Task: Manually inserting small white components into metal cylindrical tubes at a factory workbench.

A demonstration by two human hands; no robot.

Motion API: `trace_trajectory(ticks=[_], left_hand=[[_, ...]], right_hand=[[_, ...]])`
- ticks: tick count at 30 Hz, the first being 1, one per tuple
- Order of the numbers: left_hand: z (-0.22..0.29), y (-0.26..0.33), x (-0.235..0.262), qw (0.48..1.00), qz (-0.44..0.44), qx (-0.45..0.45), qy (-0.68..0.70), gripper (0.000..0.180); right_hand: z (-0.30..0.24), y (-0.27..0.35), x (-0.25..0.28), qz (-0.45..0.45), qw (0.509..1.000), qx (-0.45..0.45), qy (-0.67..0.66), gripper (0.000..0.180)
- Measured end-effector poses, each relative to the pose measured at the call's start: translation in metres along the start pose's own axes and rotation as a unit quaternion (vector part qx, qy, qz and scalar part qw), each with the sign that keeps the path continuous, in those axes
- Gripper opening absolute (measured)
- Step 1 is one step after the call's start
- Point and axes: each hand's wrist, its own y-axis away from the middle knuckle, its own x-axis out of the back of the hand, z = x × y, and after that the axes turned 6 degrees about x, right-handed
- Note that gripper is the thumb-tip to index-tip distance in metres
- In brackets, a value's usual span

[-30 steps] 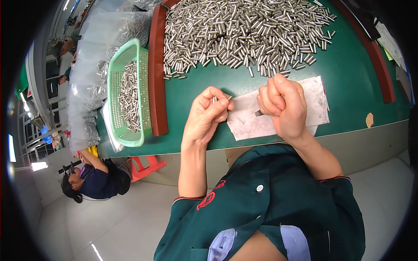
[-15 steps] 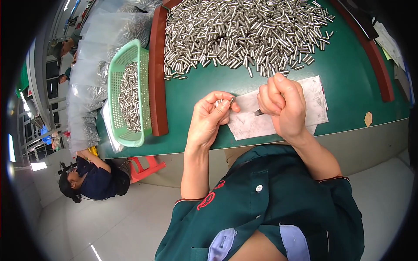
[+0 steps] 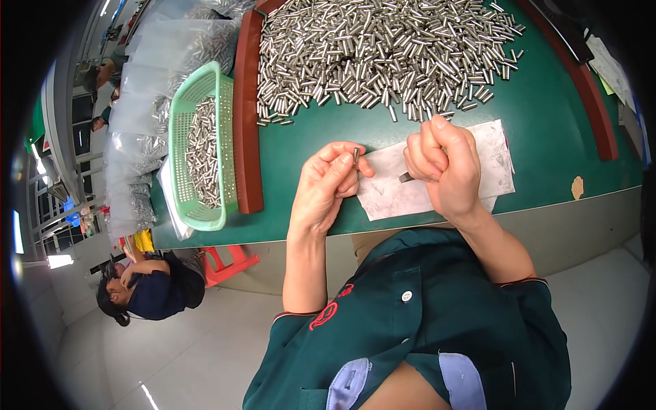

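A small shiny metal pin (image 3: 356, 156) is pinched between the thumb and fingertips of my left hand (image 3: 320, 183), held upright. My right hand (image 3: 447, 164) is closed in a fist around a slim dark tool (image 3: 406, 177); only its dark end shows below the fingers, so I cannot tell its kind. Both hands hover over a smudged white cloth or paper sheet (image 3: 383, 200) near the table's front edge. Beyond them spreads a large heap of loose metal pins (image 3: 383, 55), its near edge just past my right hand.
Left of a red-brown wooden bar (image 3: 247, 123) stands a light green plastic basket (image 3: 226, 137) with pins in it. Clear bags of parts (image 3: 140, 89) line the left. Another bar (image 3: 581, 89) borders the green table (image 3: 553, 150) at right. A person (image 3: 154, 287) sits far left beside a red stool (image 3: 229, 265).
My left hand has shifted slightly left, and the pin in its fingertips has turned from slanted to upright. My right hand stays put. The person at the left has brought an arm toward the head.
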Motion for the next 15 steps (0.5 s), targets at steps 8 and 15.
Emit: trace_trajectory(ticks=[8,15], left_hand=[[-0.014,0.013,-0.038,0.809,0.086,-0.136,-0.565,0.014],[-0.023,0.013,-0.037,0.786,0.133,-0.169,-0.579,0.015]], right_hand=[[-0.001,-0.003,-0.003,0.010,1.000,0.001,0.024,0.041],[0.001,-0.003,0.005,0.024,0.998,0.011,-0.052,0.040]])
